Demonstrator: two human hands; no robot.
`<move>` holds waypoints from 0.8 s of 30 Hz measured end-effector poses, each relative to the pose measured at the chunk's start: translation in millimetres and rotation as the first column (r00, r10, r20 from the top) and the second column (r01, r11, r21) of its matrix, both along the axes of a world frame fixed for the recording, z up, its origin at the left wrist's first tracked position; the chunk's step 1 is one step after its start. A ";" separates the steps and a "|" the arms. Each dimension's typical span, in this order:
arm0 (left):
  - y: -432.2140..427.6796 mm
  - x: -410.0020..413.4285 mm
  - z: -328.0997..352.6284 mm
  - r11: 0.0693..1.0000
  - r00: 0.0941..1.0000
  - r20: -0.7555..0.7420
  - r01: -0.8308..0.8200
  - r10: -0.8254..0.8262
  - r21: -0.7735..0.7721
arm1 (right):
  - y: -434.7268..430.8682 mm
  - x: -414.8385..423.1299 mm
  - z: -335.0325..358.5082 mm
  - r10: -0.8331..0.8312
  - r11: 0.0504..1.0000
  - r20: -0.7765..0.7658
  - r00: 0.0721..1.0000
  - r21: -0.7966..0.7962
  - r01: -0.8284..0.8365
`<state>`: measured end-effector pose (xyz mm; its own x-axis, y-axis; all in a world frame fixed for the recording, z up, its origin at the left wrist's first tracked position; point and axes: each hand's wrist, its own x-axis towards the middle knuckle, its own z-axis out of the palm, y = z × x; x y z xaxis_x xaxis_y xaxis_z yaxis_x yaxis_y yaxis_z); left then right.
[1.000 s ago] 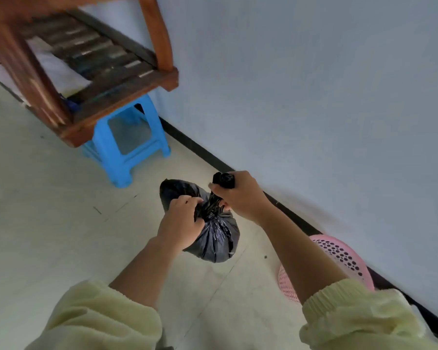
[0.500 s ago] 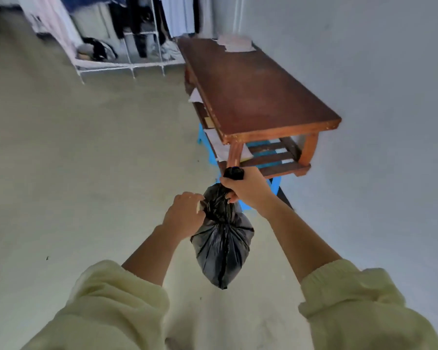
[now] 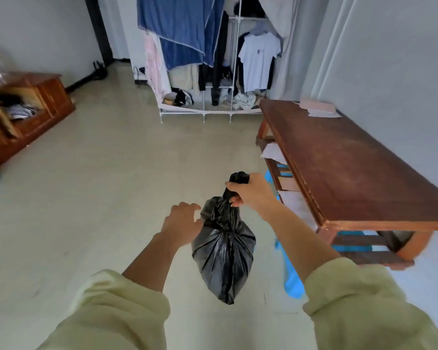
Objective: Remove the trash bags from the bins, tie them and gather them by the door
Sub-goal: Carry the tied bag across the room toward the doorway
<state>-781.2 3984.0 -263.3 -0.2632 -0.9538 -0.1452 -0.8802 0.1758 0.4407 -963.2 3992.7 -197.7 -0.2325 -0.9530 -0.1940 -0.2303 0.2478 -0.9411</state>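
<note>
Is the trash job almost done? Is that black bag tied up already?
Done: the black trash bag is lifted out and its neck looks tied. In hand: the right hand grips the neck, the bag hanging above the floor; the left hand is open beside it. Left: setting it by the door; no other bags show.

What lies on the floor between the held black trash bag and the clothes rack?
Only bare floor, seen in the head view, from the trash bag in the right hand to the clothes rack.
</note>
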 end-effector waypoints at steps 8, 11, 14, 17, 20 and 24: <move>-176.1 60.2 -13.1 0.990 0.989 0.023 -0.143 0.143 -0.018 | -190.8 65.6 -14.3 0.190 0.981 0.034 0.981 -0.033 -0.189; -262.2 81.2 -12.5 0.971 0.971 0.034 -0.238 0.238 -0.020 | -284.0 91.1 -16.6 0.287 0.958 0.046 0.957 -0.030 -0.286; -329.6 101.9 -5.0 0.941 0.941 0.044 -0.331 0.334 -0.065 | -359.9 116.0 -10.5 0.364 0.931 0.032 0.931 -0.038 -0.363; -399.0 129.1 5.7 0.904 0.906 0.038 -0.418 0.422 -0.094 | -440.4 146.0 -2.8 0.419 0.908 0.011 0.908 -0.032 -0.418; -470.6 161.7 8.5 0.887 0.888 0.059 -0.449 0.456 -0.108 | -519.2 179.7 4.9 0.472 0.881 -0.017 0.881 -0.037 -0.472; -583.0 212.4 5.6 0.887 0.885 0.092 -0.445 0.457 -0.123 | -642.3 222.4 6.6 0.538 0.842 -0.072 0.840 -0.010 -0.540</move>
<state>-568.9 3401.0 -257.7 0.2119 -0.9760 -0.0505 -0.9177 -0.2165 0.3330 -740.8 3350.4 -191.1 0.3088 -0.9364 -0.1669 -0.3791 0.0398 -0.9245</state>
